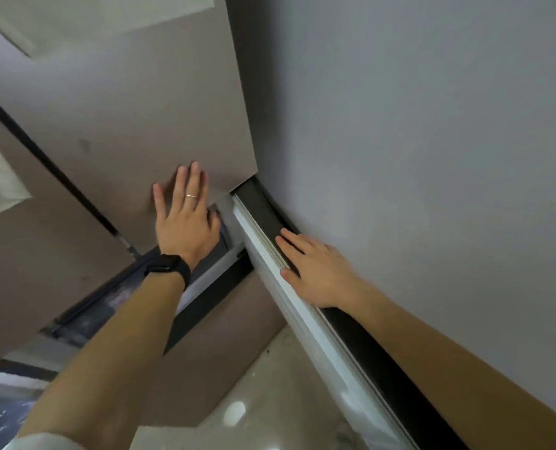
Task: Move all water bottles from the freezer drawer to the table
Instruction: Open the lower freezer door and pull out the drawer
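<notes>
Nearest the camera, a pale sleeve covers the left upper arm at the bottom edge, and both bare forearms reach away from it over a glossy light floor. The left wrist wears a black watch. Beyond it the left hand lies flat, fingers spread and holding nothing, palm against the lower corner of a taupe fridge door; a thin ring sits on one finger. The right hand is also open and empty, its fingers laid along the white and black top edge of a grey door panel that fills the right side. Between and below the hands a dark gap shows the freezer drawer, only slightly exposed; its inside is too dim and blurred to make out. No water bottles can be seen, nor the table.
</notes>
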A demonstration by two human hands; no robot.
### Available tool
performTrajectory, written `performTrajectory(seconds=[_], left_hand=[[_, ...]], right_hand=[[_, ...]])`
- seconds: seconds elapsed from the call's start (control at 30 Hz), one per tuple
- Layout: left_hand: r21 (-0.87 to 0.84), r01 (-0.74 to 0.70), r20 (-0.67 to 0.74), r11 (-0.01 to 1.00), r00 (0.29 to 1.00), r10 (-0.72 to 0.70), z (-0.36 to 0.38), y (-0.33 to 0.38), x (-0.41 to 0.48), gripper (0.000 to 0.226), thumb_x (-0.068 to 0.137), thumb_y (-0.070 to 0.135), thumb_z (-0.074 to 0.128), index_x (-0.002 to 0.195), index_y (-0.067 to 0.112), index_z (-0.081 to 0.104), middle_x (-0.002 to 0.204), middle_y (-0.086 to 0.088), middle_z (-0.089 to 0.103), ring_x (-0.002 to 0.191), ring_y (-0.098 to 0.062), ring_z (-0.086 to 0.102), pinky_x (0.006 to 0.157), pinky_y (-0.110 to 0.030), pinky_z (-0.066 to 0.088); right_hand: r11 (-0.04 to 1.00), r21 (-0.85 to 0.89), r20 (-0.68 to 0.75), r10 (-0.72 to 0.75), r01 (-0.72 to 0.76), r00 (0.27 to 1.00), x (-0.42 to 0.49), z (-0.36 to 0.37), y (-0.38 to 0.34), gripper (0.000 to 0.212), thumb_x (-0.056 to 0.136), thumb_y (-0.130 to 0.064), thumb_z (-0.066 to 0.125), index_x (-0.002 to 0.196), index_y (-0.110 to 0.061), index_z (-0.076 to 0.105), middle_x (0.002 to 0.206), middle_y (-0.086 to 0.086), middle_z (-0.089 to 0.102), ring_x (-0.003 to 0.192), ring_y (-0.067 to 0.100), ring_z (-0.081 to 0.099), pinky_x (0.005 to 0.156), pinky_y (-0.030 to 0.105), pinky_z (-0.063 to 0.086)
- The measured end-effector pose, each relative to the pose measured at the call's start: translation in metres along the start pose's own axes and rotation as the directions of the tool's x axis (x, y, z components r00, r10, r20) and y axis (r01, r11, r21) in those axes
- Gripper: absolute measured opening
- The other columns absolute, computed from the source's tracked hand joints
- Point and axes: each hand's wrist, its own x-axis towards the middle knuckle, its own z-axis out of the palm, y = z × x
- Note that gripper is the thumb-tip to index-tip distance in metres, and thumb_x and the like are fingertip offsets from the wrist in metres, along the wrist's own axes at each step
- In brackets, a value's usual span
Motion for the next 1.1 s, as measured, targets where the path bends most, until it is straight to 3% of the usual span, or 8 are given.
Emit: performTrajectory(seconds=[0.1,0.23,0.3,0.47,0.73,0.87,0.97,1.1], left_hand=[[-0.022,0.021,-0.012,1.000,1.000,-0.021,0.005,0.002,0.000,0.074,0.099,0.035,0.049,0.162,0.015,0.014,0.169,0.002,-0.009,0.154,-0.016,-0.017,0.118,-0.057,-0.015],[-0.008,0.046,0.001,0.999,0.999,-0.046,0.004,0.005,0.002,0.070,0.101,0.038,0.038,0.162,0.017,0.011,0.168,0.004,-0.014,0.153,-0.014,-0.020,0.118,-0.056,-0.017],[0.005,0.049,0.010,0.999,0.999,-0.049,0.004,0.004,0.002,0.070,0.100,0.041,0.029,0.162,0.019,0.008,0.167,0.005,-0.017,0.152,-0.014,-0.021,0.117,-0.054,-0.021],[0.027,0.078,0.019,0.997,0.997,-0.079,0.008,0.007,0.006,0.072,0.104,0.044,0.035,0.161,0.019,0.000,0.166,0.005,-0.021,0.151,-0.015,-0.024,0.114,-0.051,-0.029],[0.039,0.081,0.020,0.996,0.996,-0.082,0.012,0.008,0.006,0.076,0.095,0.050,0.023,0.161,0.019,0.000,0.167,0.004,-0.019,0.152,-0.015,-0.022,0.114,-0.052,-0.028],[0.051,0.049,-0.003,0.997,0.999,-0.049,0.012,0.003,0.004,0.074,0.097,0.047,0.030,0.161,0.020,0.004,0.168,0.004,-0.014,0.152,-0.014,-0.020,0.115,-0.050,-0.027],[0.038,0.019,-0.023,0.999,1.000,-0.018,0.009,0.002,0.003,0.073,0.102,0.040,0.045,0.162,0.019,0.009,0.169,0.002,-0.010,0.153,-0.015,-0.020,0.113,-0.047,-0.030],[0.061,-0.050,-0.091,0.997,0.994,0.055,-0.002,-0.010,-0.008,0.069,0.101,0.038,0.047,0.162,0.023,0.017,0.170,-0.004,0.002,0.155,-0.023,-0.004,0.122,-0.055,-0.007]], right_hand=[[0.999,-0.038,-0.027,0.006,-0.007,1.000,0.000,-0.011,0.030,0.059,0.106,-0.045,0.026,0.160,-0.029,0.008,0.167,-0.011,-0.002,0.147,0.021,0.023,0.115,0.045,0.028],[0.988,-0.145,-0.127,0.041,-0.059,0.991,0.001,-0.011,0.063,0.055,0.108,-0.038,0.025,0.160,-0.026,0.011,0.167,-0.006,0.003,0.121,0.030,0.051,0.095,0.043,0.042],[0.982,-0.148,-0.183,0.090,-0.118,0.979,0.005,-0.012,0.082,0.054,0.107,-0.041,0.024,0.159,-0.031,0.013,0.166,-0.007,0.011,0.121,0.031,0.052,0.093,0.045,0.043],[0.967,-0.185,-0.259,0.122,-0.173,0.958,0.024,-0.022,0.119,0.050,0.106,-0.046,0.024,0.155,-0.042,0.019,0.163,-0.011,0.025,0.125,0.028,0.051,0.095,0.046,0.040],[0.939,-0.260,-0.352,0.124,-0.224,0.928,0.033,-0.022,0.133,0.051,0.103,-0.032,0.045,0.152,-0.037,0.033,0.158,-0.002,0.037,0.138,0.027,0.040,0.104,0.051,0.033],[0.931,-0.264,-0.374,0.141,-0.251,0.917,0.035,-0.016,0.133,0.061,0.095,-0.023,0.061,0.150,-0.034,0.037,0.156,0.000,0.040,0.140,0.028,0.038,0.108,0.051,0.031],[0.930,-0.261,-0.407,0.137,-0.259,0.903,0.033,-0.015,0.134,0.059,0.095,-0.021,0.062,0.149,-0.033,0.041,0.155,0.001,0.041,0.142,0.026,0.036,0.110,0.051,0.029],[0.978,-0.130,-0.531,0.070,-0.163,0.844,0.026,-0.005,0.122,0.044,0.098,-0.021,0.056,0.142,-0.027,0.052,0.152,0.002,0.047,0.144,0.027,0.035,0.112,0.057,0.028]])
